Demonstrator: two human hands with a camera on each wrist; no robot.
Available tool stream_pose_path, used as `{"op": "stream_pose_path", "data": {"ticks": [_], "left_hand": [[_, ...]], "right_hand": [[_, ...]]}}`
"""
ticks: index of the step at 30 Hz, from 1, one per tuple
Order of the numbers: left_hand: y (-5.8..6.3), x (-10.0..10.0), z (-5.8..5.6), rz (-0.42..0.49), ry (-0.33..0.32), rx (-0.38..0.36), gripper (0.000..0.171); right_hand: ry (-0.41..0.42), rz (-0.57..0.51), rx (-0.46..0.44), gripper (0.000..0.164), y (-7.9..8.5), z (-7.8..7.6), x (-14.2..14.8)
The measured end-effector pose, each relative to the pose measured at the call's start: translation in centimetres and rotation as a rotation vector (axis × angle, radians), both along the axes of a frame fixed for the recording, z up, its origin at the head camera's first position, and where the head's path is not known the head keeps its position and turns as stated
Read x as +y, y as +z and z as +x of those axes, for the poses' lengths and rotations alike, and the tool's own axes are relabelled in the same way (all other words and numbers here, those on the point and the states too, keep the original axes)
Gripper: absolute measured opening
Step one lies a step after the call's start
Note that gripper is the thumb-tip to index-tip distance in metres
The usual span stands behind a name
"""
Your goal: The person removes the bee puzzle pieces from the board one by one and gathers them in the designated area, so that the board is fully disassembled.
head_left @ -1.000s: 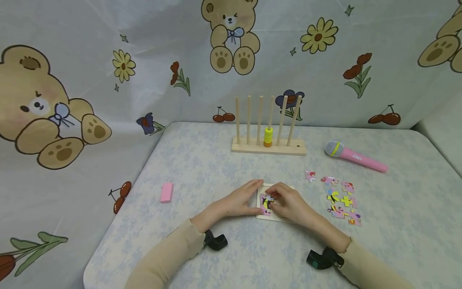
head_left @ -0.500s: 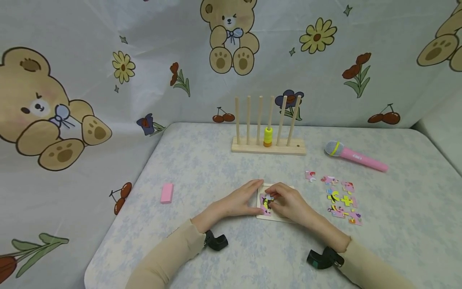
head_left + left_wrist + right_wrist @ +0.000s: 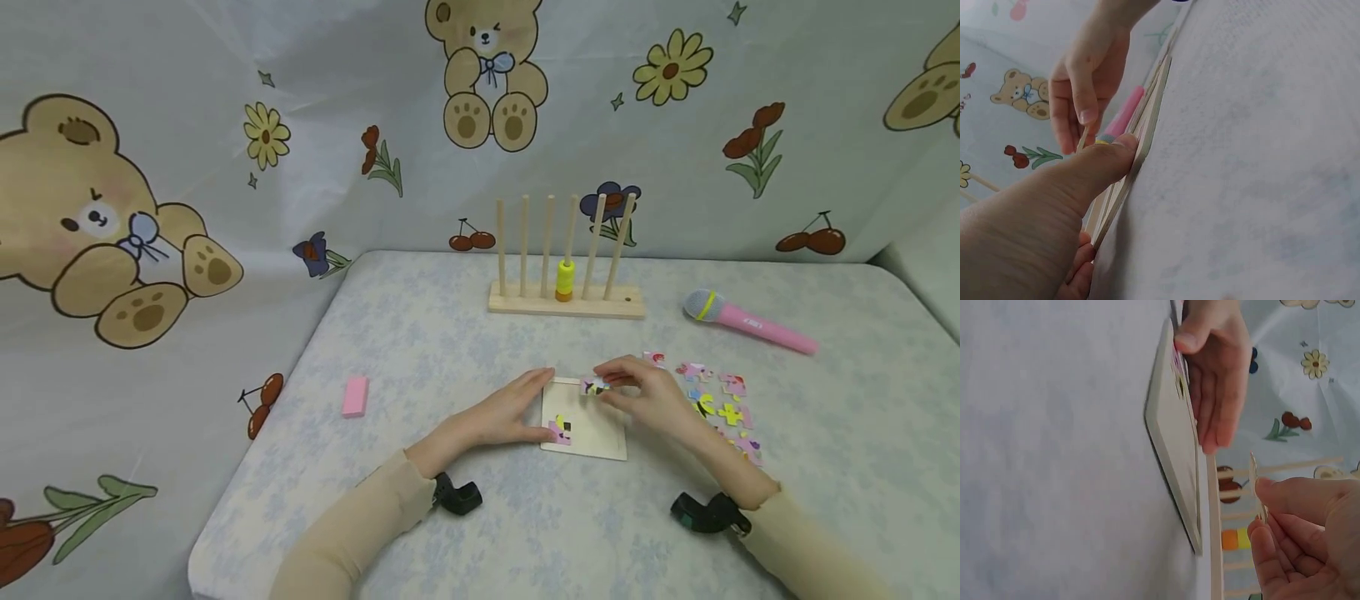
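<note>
A shallow wooden puzzle tray [image 3: 592,429] lies on the table between both hands. My left hand [image 3: 504,414] holds it along its left side, the thumb at the near corner and the fingers by the far one. In that near left corner sits a pink puzzle piece [image 3: 559,432] with yellow and black print, partly under the thumb. My right hand [image 3: 660,404] pinches another puzzle piece [image 3: 592,387] between thumb and fingers, raised over the tray's far edge. From the right wrist view, the pinched piece [image 3: 1255,478] appears edge-on, apart from the tray [image 3: 1175,444].
Several loose puzzle pieces [image 3: 731,414] are grouped right of the tray, some hidden behind the right hand. A wooden peg stand [image 3: 525,305] with yellow and orange rings [image 3: 565,281] stands behind. A pink microphone [image 3: 761,327] lies back right, a pink block [image 3: 356,397] left.
My right hand has lifted a puzzle piece out of the tray's left side and moved it up and to the right. The left hand stays on the tray. The head view has shifted slightly.
</note>
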State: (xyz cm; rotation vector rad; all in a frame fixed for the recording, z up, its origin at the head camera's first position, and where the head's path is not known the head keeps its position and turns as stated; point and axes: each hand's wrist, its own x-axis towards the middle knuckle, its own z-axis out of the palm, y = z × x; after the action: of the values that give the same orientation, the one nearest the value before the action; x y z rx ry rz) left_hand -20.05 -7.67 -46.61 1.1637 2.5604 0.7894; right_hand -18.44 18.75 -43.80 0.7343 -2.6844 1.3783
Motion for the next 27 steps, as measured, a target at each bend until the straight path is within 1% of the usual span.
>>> {"op": "stream_pose_path", "data": {"ticks": [2,6,9,12,14,17,19,23,25,27], "left_hand": [[0.1,0.1,-0.1,-0.001,-0.001,0.005,0.097],[0.1,0.0,-0.1,-0.01,0.004,0.012,0.098],[0.1,-0.2,0.2,-0.001,0.012,0.0,0.097],[0.0,-0.2,0.4,0.001,0.012,-0.008,0.097],[0.0,-0.1,0.4,-0.003,0.009,-0.003,0.097],[0.0,0.0,0.3,-0.003,0.007,0.01,0.097],[0.0,0.1,0.3,0.0,0.007,0.015,0.097],[0.1,0.0,0.3,-0.002,0.002,0.028,0.097],[0.1,0.0,0.3,-0.001,-0.001,0.031,0.096],[0.0,0.0,0.2,0.004,-0.003,0.03,0.096]], "right_hand": [[-0.04,0.022,-0.01,0.032,0.5,-0.1,1.6],[-0.101,0.106,-0.046,0.033,1.1,0.1,4.4],[-0.132,0.185,-0.094,0.033,1.0,0.3,5.9],[-0.135,0.243,-0.118,0.032,0.6,0.5,6.9],[-0.128,0.257,-0.098,0.032,0.2,0.5,7.3],[-0.11,0.276,-0.023,0.031,-0.2,0.5,7.5],[-0.095,0.294,0.028,0.031,-0.2,0.4,7.5],[-0.085,0.316,0.102,0.033,0.8,0.7,6.9],[-0.068,0.292,0.107,0.035,1.7,1.2,5.9],[-0.03,0.245,0.122,0.036,2.3,1.6,4.2]]}}
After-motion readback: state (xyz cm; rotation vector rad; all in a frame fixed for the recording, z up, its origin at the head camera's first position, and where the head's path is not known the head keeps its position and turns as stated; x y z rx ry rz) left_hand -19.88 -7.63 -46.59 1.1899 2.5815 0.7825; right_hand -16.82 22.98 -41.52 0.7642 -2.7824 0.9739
